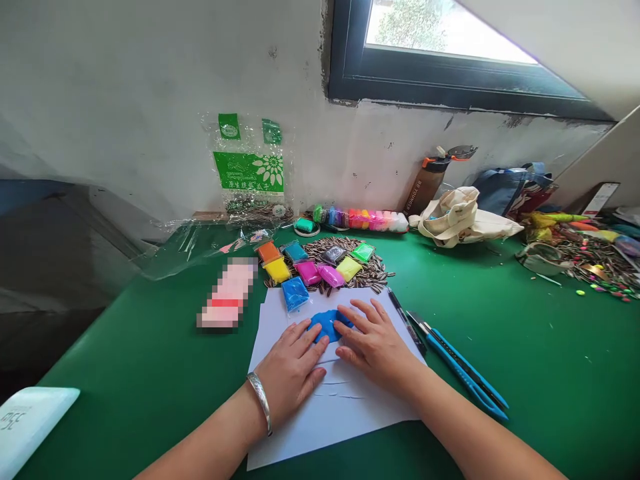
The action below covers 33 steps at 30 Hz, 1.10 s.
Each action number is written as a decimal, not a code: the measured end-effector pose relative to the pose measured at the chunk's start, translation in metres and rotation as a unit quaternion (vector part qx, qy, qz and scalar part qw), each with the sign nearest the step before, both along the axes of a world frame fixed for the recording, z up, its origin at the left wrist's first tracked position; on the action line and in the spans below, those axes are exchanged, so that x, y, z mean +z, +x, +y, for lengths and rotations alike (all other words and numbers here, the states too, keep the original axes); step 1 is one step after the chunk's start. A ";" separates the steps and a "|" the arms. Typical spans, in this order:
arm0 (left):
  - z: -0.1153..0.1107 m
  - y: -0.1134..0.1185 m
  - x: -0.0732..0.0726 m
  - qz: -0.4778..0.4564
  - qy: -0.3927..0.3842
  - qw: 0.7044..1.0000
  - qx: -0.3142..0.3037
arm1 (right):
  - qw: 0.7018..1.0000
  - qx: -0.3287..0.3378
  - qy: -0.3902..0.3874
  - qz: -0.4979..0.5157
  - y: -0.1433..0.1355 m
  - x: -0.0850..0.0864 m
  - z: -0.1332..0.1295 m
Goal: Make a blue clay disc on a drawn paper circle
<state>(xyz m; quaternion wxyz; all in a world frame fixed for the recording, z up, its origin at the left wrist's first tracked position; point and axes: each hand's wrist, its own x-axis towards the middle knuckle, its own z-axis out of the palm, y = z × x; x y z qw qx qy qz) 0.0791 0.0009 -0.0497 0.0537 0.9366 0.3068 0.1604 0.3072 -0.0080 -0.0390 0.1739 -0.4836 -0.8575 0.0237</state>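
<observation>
A flattened piece of blue modelling clay [325, 325] lies on white paper [295, 443] in the middle of the table. My left hand [295, 360], with a silver bangle at the wrist, rests its outstretched fingertips on the clay's left and lower edge. From the other side my right hand [373, 340] lays its spread fingers over the clay's right part and hides some of it. Both palms face down. Just beyond the clay, a blue clay packet [295, 293] sits at the paper's far edge.
Clay packets such as a yellow one [277, 270] lie on sunflower seeds [373, 270]. Right of the paper are a pen [405, 317], a craft knife [420, 325] and blue tweezers [470, 373]. A bottle [425, 187] and cloth bag [457, 217] stand behind.
</observation>
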 end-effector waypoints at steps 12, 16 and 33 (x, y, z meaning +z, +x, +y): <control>-0.001 0.001 0.000 0.013 0.003 1.000 0.005 | 1.000 0.015 0.003 -0.013 -0.006 -0.004 -0.003; -0.001 0.000 -0.001 0.000 0.006 1.000 0.007 | 1.000 -0.007 -0.009 -0.006 -0.006 -0.005 0.000; 0.000 0.000 0.000 0.016 0.008 1.000 0.004 | 0.998 -0.035 -0.047 -0.017 -0.005 -0.007 0.003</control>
